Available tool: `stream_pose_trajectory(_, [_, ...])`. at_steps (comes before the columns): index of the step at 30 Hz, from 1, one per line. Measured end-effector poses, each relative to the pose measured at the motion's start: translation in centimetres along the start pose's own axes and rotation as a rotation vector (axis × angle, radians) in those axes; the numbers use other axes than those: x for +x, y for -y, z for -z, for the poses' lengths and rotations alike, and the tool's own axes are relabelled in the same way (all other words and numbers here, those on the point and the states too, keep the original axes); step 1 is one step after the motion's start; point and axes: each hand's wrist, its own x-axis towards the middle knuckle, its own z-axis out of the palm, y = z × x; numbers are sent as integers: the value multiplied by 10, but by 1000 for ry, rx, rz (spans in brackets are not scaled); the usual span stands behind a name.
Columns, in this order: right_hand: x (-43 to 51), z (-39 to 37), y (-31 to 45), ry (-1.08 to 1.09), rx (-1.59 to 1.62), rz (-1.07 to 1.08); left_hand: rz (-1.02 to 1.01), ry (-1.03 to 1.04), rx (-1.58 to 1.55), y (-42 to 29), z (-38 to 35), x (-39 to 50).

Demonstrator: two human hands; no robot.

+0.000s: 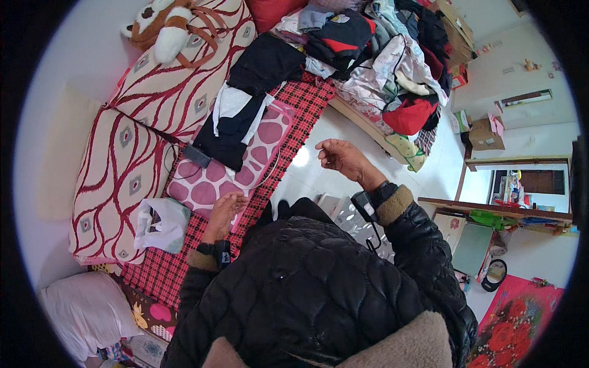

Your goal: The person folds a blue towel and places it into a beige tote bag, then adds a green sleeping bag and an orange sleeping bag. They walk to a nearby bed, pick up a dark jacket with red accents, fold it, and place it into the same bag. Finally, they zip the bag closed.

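My left hand (225,211) hovers by the near edge of a pink-and-white patterned pad (216,184), fingers loosely bent, and I see nothing in it. Out over the tiled floor, my right hand (343,161) is raised with half-curled fingers and no object visible in it. On the pad and sofa lies a black garment with white-grey parts (230,119), partly spread. Beyond it is a bunched black cloth (267,62). A dark box-shaped device (197,155) with a thin cord sits beside the garment. A pale cable (271,172) curves across the pad.
Red-and-black checked cloth (156,271) covers the seat, with patterned cushions (170,99) behind. A white plastic bag (161,225) and a plush animal bag (172,34) rest there. A large heap of clothes (377,60) tops a bed or couch on the right. White tiles (303,170) lie between.
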Motion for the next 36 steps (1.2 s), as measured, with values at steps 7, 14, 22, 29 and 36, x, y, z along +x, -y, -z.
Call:
stream_pose_trajectory(7, [96,88,55,-102,3,9,-26,-135,-15,-9,-10,33])
stream_pose_trajectory(14, [224,205,109,-231,213,-14,13,-320,26,-35,-62,85])
stream_pose_trajectory(22, [363,328,135,-425,402,37,77,-381,-5,-59,-104,139])
stream_pose_trajectory(29, [442,353,150,-493,580,152,130,-531,-12,-71,-126,153])
stream_pose_trajectory(36, [482,360,165,-511,749,112,155,-606,-10,-76,-134,173])
